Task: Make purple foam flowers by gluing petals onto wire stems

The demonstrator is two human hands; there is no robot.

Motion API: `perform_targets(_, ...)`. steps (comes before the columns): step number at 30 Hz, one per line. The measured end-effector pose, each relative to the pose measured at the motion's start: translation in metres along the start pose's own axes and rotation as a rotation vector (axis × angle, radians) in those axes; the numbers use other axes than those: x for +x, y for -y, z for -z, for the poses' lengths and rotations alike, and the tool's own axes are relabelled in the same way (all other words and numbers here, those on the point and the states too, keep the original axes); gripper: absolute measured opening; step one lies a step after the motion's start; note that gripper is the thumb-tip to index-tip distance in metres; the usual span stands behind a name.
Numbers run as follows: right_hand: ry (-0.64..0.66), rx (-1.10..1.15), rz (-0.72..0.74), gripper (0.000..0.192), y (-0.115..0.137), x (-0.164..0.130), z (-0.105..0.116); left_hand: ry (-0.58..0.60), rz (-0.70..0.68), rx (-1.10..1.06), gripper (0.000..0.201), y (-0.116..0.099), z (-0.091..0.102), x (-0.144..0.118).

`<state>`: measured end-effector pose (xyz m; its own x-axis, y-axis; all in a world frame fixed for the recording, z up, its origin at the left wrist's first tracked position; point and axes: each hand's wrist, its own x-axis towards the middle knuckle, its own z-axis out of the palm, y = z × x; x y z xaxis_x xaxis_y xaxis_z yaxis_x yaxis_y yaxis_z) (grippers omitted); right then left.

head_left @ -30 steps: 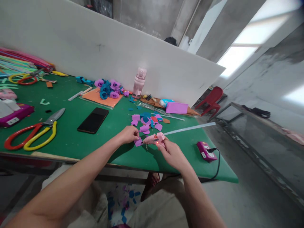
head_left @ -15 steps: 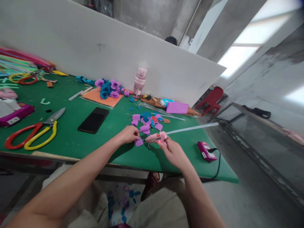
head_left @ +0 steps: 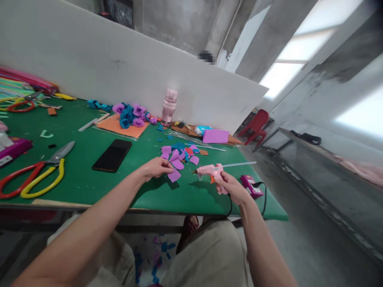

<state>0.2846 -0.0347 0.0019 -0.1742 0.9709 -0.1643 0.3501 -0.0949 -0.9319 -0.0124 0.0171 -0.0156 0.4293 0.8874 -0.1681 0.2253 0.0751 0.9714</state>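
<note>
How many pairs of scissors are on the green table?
2. One big pair of scissors lies at the near left, beside the black phone. A second pair of scissors lies at the far left; others may be hidden.

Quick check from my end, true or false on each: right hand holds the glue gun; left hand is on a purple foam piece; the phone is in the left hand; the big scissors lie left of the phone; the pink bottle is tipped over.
1. The right hand holds the pink glue gun. True.
2. The left hand pinches a purple foam piece. True.
3. The black phone is in the left hand. False: it lies flat on the green table, apart from the hand.
4. The red and yellow scissors lie left of the phone. True.
5. The pink bottle is tipped over. False: it stands upright by the white board.
</note>
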Motion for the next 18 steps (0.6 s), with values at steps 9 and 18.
perform_targets(9,-0.345,-0.674,0.087,0.038,-0.035,0.032,0.022,0.010,0.004,-0.028,0.027,-0.007,0.003,-0.004)
perform_targets(18,-0.737,-0.803,0.152,0.035,-0.003,0.023,-0.006,-0.040,-0.080,0.159,0.027,-0.023,0.006,-0.012)
